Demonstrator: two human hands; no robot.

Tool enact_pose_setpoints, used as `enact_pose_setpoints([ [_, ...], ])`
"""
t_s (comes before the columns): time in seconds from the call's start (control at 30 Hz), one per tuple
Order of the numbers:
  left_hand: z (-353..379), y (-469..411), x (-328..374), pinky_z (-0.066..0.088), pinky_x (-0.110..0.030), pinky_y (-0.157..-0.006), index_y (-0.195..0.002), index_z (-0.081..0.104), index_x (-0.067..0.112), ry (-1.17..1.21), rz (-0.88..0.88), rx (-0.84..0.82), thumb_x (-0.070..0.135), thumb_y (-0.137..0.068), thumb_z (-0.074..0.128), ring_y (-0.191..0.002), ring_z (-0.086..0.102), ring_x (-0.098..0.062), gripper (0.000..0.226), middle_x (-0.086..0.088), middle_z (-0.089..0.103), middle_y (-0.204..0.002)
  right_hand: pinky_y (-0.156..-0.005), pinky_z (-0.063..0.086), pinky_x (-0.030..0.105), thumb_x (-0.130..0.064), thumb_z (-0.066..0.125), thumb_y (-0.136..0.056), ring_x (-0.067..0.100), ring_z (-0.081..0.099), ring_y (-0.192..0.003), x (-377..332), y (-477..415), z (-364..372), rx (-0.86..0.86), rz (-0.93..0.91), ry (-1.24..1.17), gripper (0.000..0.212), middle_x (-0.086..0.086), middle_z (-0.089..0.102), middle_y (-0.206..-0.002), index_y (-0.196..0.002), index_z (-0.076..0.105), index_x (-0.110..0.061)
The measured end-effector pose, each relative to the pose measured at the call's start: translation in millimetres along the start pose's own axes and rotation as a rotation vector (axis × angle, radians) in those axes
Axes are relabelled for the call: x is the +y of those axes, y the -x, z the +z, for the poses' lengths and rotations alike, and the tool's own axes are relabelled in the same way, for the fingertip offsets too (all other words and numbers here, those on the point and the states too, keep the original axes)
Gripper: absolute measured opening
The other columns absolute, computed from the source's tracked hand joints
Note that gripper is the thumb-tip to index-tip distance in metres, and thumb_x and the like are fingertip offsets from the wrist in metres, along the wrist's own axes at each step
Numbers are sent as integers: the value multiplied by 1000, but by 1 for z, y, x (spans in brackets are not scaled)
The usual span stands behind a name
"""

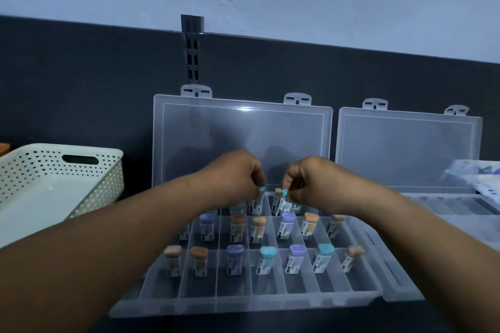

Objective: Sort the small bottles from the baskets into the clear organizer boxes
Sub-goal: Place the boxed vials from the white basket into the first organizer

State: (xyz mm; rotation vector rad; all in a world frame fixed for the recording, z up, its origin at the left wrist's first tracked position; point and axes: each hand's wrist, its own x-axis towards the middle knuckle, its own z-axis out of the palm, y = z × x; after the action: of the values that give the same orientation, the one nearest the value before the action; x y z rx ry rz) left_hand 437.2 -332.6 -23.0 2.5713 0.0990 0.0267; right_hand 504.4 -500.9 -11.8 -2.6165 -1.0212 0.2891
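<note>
- Forearms (pixel 108 251) reach from the near edge over the left organizer box (pixel 243 303).
- Left hand (pixel 238 173) pinches the left bottle (pixel 257 203) by its teal cap above the far row.
- Right hand (pixel 311 178) pinches the right bottle (pixel 285 199) the same way, just beside it.
- Handling estimate: light, rigid, smooth, easily tipped. Grip at the cap and lower upright.
- White basket (pixel 102 186) stands at the left.

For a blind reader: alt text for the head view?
The left hand pinches a teal-capped bottle, the right hand a second bottle, over the back row of an open organizer. A basket sits left, another organizer right.
</note>
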Motion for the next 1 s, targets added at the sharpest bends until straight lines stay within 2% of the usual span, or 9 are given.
enact_pose_setpoints([
  [0.13, 7, -3, -2, 52, -25, -78, -97, 73, 17, -47, -24, -19, 9, -81, 70, -88, 64, -12, 18, 2, 71, -98, -71, 52, 25, -16, 71, -84, 9, 63, -76, 3, -6, 6, -51, 4, 6, 12, -11, 66, -81, -84, 67, -27],
  [0.3, 15, -5, -8, 54, -27, -75, -94, 72, 19, -64, -59, -51, 10, -79, 70, -83, 68, -15, 17, 2, 71, -93, -62, 47, 19, -12, 70, -83, 8, 62, -71, 8, -10, 13, -79, 23, -17, 15, -10, 66, -79, -83, 67, -27],
  [0.6, 19, -7, -10, 57, -30, -76, -88, 72, 19, -44, -81, -85, 9, -78, 70, -80, 71, -17, 14, -1, 73, -89, -72, 55, 25, -12, 70, -83, 9, 64, -75, 10, -13, 17, -117, 41, -25, 15, -6, 69, -86, -84, 68, -27],
  [0.77, 19, -7, -9, 58, -33, -78, -87, 70, 22, -67, -76, -96, 10, -77, 71, -80, 70, -17, 16, -1, 73, -89, -69, 49, 20, -12, 71, -82, 5, 61, -72, 8, -12, 10, -101, 39, -15, 15, -15, 64, -77, -88, 69, -26],
  [0.9, 16, -6, -10, 56, -29, -77, -95, 71, 21, -68, -66, -91, 11, -79, 71, -83, 67, -14, 19, 3, 70, -93, -79, 57, 31, -16, 71, -83, 15, 67, -81, 4, -12, 4, -89, 40, 6, 9, -9, 69, -84, -89, 71, -23],
  [1.0, 6, -2, -10, 51, -24, -75, -103, 71, 19, -69, -46, -60, 14, -80, 73, -86, 63, -12, 24, 6, 67, -92, -79, 55, 30, -17, 70, -83, 14, 66, -82, -1, -10, -4, -52, 23, 46, 7, -8, 69, -84, -88, 70, -22],
])
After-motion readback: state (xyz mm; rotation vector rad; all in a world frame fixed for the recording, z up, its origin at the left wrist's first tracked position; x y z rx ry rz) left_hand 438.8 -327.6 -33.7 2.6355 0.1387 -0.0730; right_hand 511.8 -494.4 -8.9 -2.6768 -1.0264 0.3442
